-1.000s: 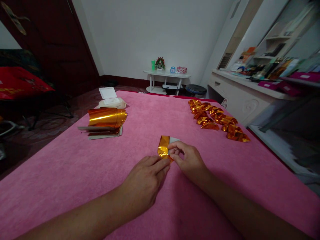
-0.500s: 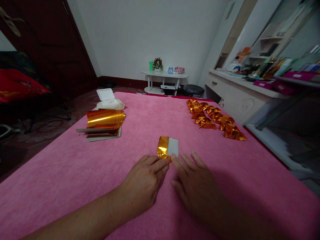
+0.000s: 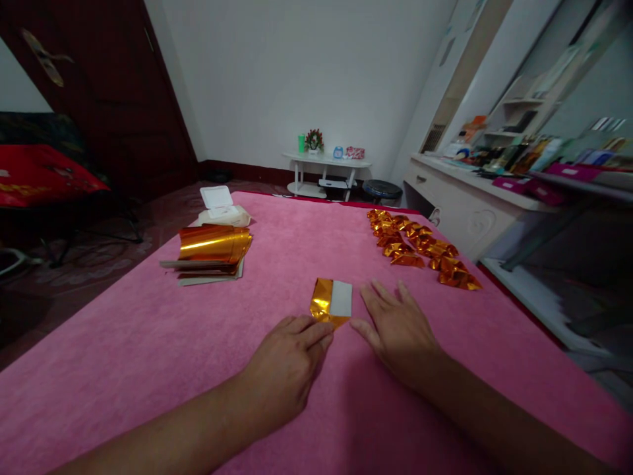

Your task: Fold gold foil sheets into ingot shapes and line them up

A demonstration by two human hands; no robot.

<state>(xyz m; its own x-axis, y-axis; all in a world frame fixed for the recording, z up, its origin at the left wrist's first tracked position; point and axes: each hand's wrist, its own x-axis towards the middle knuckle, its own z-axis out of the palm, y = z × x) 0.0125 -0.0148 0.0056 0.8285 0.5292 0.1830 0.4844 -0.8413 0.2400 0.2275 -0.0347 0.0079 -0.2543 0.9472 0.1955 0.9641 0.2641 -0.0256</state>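
A small sheet of gold foil paper [image 3: 322, 301], partly folded so its pale grey back shows on the right half, lies flat on the pink cloth in front of me. My left hand [image 3: 291, 353] presses its near left edge, fingers together and bent, the tips hiding part of the fold. Just right of the paper, my right hand [image 3: 395, 326] rests on the cloth with its fingers spread, holding nothing; its thumb is close to the paper's near right corner.
A stack of gold foil sheets [image 3: 215, 244] lies to the left, with an open white wipes pack [image 3: 225, 214] behind it. Rows of folded gold foil pieces [image 3: 415, 241] sit at the right. Beyond the pink cloth [image 3: 297, 244] stand a small white table [image 3: 326, 160] and a dresser [image 3: 465, 191].
My right hand has moved off the paper's near edge to the right, its fingers spreading. My left hand keeps pressing the paper. The view has tilted up slightly.
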